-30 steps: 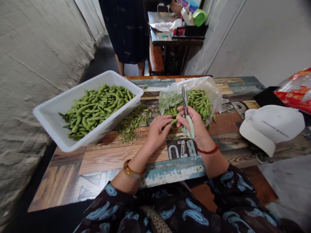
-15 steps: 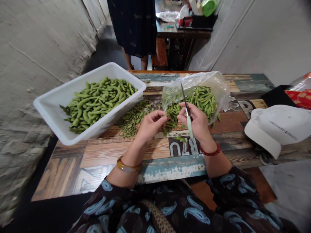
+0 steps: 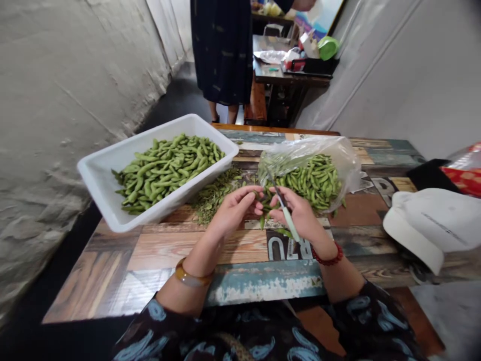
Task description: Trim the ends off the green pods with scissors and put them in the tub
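My left hand [image 3: 237, 206] is closed in a pinch on a green soybean pod [image 3: 257, 194], largely hidden by the fingers. Beside it, my right hand [image 3: 296, 210] is closed around scissors [image 3: 284, 206] with a pale green handle and dark narrow blades pointing away from me. Just past my hands, a clear plastic bag [image 3: 347, 163] lies on its side with many pods [image 3: 313, 180] in and before it. A few loose pods [image 3: 284, 232] lie on the table below my fingers. Left of them is a heap of green trimmings [image 3: 210, 200].
A white plastic tub [image 3: 99, 170] with many pods [image 3: 169, 168] stands at the left of the patterned wooden table [image 3: 161, 250]. On the right lie a white cap [image 3: 432, 220] and a red package [image 3: 466, 175]. Beyond the table, a person in dark clothing [image 3: 221, 50] stands near another table [image 3: 289, 80].
The view has tilted up, so the table sits lower in the picture. My hands have come slightly nearer each other, and the scissors lean more to the left.
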Demonstrator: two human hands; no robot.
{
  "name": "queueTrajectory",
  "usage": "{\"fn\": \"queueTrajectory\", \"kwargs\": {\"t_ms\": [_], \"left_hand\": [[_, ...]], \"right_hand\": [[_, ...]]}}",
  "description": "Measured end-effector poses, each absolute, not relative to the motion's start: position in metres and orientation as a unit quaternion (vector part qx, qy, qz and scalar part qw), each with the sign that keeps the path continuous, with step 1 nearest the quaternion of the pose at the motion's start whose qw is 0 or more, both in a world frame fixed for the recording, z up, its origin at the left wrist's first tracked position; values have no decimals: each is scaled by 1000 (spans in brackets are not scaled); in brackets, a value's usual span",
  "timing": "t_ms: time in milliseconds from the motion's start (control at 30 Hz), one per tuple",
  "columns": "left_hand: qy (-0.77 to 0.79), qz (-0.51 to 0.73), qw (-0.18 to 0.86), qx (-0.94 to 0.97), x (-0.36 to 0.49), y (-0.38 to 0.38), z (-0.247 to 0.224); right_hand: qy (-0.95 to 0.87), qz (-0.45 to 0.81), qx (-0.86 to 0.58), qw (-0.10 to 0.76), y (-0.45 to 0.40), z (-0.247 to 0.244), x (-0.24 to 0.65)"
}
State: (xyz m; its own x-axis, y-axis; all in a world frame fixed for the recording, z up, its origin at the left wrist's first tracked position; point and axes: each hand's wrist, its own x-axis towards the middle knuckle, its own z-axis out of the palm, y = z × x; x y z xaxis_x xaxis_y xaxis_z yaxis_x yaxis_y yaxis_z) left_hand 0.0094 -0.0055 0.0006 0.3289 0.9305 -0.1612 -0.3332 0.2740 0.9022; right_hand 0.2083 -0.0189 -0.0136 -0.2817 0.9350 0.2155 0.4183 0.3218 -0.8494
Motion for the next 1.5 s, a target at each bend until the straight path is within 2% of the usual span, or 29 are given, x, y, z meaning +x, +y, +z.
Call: {"fn": "queueTrajectory", "kwargs": {"t_ms": [167,400,633,833,1000,1167,1500], "left_hand": [[396,453,684,412,9,-2,-6],[456,468,605,455,7,3,-7],[457,461,592,477,5,3,-4],[474,468,571,480,9,2,-6],[487,470,562,476,11,-1,-9],[467,483,570,473,10,-3,-8],[443,476,586,483,11,-3,-7]], "right_hand": [[-803,246,-425,337,-18,-5,206],[-799,211,-431,361,-19,-7,205],[-801,193,-454,338,-17,-7,218],[-809,232,-415,347,-16,-11,230],[-804,186,-435,361,-18,-16,247],[-825,198,-434,302,-18,-15,250],[-844,196,-412,281,-19,-24,247]]}}
